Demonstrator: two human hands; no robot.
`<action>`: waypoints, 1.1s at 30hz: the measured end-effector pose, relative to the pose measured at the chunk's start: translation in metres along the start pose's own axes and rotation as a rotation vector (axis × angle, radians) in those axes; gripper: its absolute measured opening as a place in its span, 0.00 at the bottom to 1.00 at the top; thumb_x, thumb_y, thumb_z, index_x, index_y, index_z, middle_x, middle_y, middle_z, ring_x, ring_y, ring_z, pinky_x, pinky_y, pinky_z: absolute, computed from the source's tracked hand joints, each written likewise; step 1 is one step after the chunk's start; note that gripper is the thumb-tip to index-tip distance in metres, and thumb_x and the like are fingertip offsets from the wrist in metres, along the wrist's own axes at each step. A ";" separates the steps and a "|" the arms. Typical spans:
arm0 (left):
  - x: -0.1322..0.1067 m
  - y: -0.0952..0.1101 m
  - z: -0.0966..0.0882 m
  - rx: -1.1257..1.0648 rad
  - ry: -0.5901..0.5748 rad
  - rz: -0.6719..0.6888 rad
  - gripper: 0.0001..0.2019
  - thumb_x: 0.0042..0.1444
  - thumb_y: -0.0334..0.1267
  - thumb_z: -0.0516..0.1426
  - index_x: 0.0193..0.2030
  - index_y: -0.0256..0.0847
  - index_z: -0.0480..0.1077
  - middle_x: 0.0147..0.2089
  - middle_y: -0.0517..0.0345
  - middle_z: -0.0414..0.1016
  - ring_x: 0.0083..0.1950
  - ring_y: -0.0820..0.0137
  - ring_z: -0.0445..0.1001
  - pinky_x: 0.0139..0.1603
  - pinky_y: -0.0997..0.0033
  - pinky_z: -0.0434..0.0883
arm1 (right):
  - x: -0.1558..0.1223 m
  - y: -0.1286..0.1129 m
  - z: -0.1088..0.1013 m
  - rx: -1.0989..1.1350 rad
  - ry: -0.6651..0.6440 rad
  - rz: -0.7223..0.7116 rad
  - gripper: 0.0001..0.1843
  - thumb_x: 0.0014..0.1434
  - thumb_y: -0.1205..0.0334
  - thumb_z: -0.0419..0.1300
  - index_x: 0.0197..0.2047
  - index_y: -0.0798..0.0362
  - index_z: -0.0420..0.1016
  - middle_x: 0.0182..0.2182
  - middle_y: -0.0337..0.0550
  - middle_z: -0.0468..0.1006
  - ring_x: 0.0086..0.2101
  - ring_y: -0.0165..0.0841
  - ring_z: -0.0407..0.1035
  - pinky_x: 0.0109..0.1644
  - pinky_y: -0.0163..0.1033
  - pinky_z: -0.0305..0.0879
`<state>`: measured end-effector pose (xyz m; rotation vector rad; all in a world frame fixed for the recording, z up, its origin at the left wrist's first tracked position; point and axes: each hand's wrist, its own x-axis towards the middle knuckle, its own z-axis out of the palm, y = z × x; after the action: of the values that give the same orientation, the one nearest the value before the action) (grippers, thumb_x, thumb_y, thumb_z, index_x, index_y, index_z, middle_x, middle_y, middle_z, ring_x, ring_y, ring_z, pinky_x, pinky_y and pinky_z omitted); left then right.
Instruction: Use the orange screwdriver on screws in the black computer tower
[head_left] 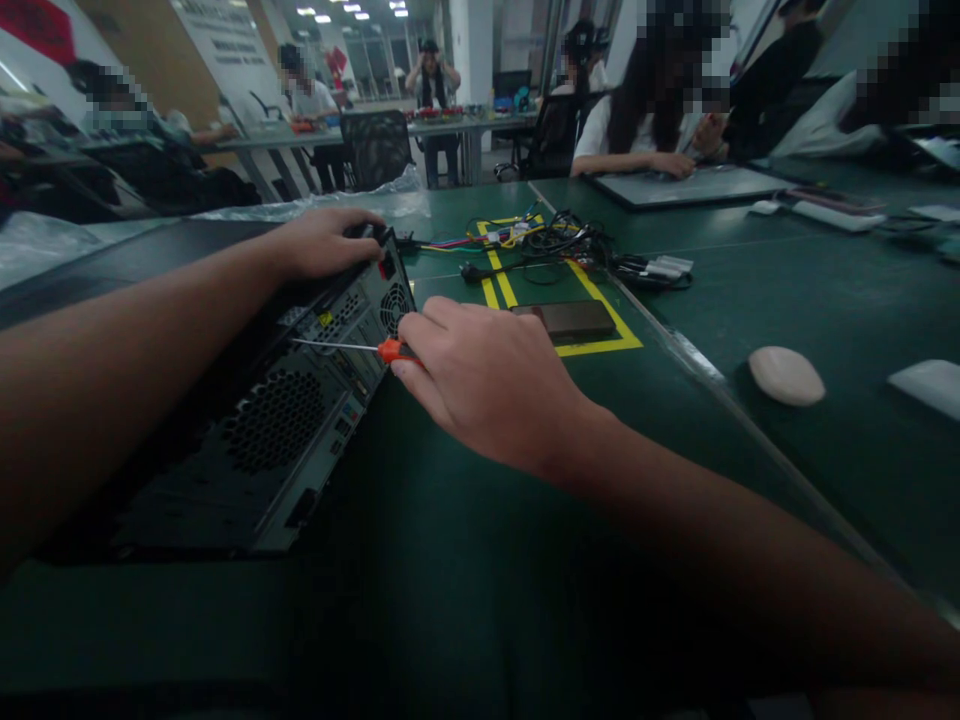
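Note:
A black desktop computer case lies on its side on the green table, its grey rear panel with fan grille and ports facing right. My left hand rests curled over the far top corner of the case, gripping it. My right hand is closed on a screwdriver with an orange handle. Its thin metal shaft points left, with the tip against the rear panel near the upper ports.
A yellow-taped square on the table holds a flat dark device and a tangle of cables. A pale oval object lies to the right. Several people sit at tables behind, one hand on a flat panel.

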<state>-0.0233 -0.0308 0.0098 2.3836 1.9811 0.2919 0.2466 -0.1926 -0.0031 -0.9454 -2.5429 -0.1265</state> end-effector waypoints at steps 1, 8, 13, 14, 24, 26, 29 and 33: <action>0.000 0.000 0.000 0.001 0.001 0.004 0.40 0.56 0.59 0.53 0.72 0.38 0.68 0.67 0.44 0.73 0.64 0.46 0.72 0.69 0.48 0.65 | 0.000 0.000 0.000 0.002 -0.003 0.003 0.18 0.74 0.60 0.48 0.50 0.55 0.79 0.45 0.47 0.82 0.41 0.41 0.77 0.29 0.42 0.45; -0.001 0.001 -0.001 -0.008 -0.005 -0.003 0.41 0.56 0.59 0.53 0.72 0.38 0.68 0.66 0.44 0.74 0.62 0.46 0.72 0.68 0.48 0.66 | 0.002 -0.002 0.000 0.015 -0.027 0.000 0.23 0.77 0.56 0.45 0.45 0.54 0.80 0.43 0.47 0.83 0.42 0.41 0.78 0.31 0.43 0.49; -0.001 0.001 -0.001 -0.005 -0.002 0.008 0.40 0.57 0.59 0.53 0.72 0.41 0.68 0.68 0.46 0.73 0.64 0.46 0.71 0.69 0.48 0.65 | 0.000 -0.002 0.000 0.011 -0.035 -0.014 0.19 0.73 0.54 0.54 0.62 0.51 0.73 0.45 0.45 0.83 0.42 0.41 0.78 0.32 0.41 0.55; -0.001 0.001 -0.001 0.001 -0.001 0.013 0.40 0.57 0.59 0.53 0.72 0.40 0.68 0.68 0.45 0.73 0.65 0.46 0.71 0.69 0.48 0.64 | 0.000 -0.002 0.000 0.004 -0.035 -0.021 0.21 0.73 0.55 0.54 0.65 0.50 0.70 0.46 0.45 0.83 0.42 0.41 0.78 0.32 0.41 0.56; -0.002 0.001 -0.001 0.005 -0.004 0.025 0.41 0.57 0.59 0.52 0.72 0.36 0.68 0.68 0.41 0.72 0.65 0.46 0.71 0.70 0.48 0.64 | -0.001 0.000 0.000 -0.044 -0.012 -0.015 0.21 0.74 0.65 0.47 0.65 0.50 0.70 0.45 0.45 0.84 0.40 0.40 0.78 0.32 0.41 0.58; -0.002 0.001 -0.001 0.002 -0.005 0.027 0.40 0.57 0.59 0.52 0.71 0.38 0.68 0.67 0.43 0.73 0.65 0.47 0.71 0.69 0.49 0.65 | -0.001 -0.001 0.000 -0.043 -0.010 -0.011 0.19 0.74 0.63 0.47 0.63 0.50 0.71 0.45 0.44 0.84 0.40 0.40 0.78 0.32 0.41 0.57; -0.002 0.002 -0.001 -0.006 -0.003 0.022 0.40 0.56 0.59 0.53 0.71 0.39 0.69 0.67 0.44 0.74 0.65 0.46 0.72 0.69 0.49 0.65 | -0.001 -0.002 -0.002 -0.035 0.002 -0.008 0.18 0.74 0.62 0.48 0.60 0.51 0.73 0.44 0.45 0.84 0.40 0.40 0.78 0.32 0.41 0.55; -0.002 0.002 -0.001 -0.006 -0.003 0.014 0.41 0.56 0.60 0.52 0.72 0.39 0.68 0.68 0.43 0.73 0.66 0.44 0.71 0.69 0.48 0.65 | 0.000 -0.003 -0.004 -0.022 0.002 0.005 0.16 0.74 0.61 0.48 0.55 0.53 0.75 0.43 0.45 0.84 0.41 0.40 0.78 0.31 0.42 0.53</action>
<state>-0.0222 -0.0330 0.0107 2.3938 1.9607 0.2942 0.2465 -0.1956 0.0011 -0.9604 -2.5423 -0.1544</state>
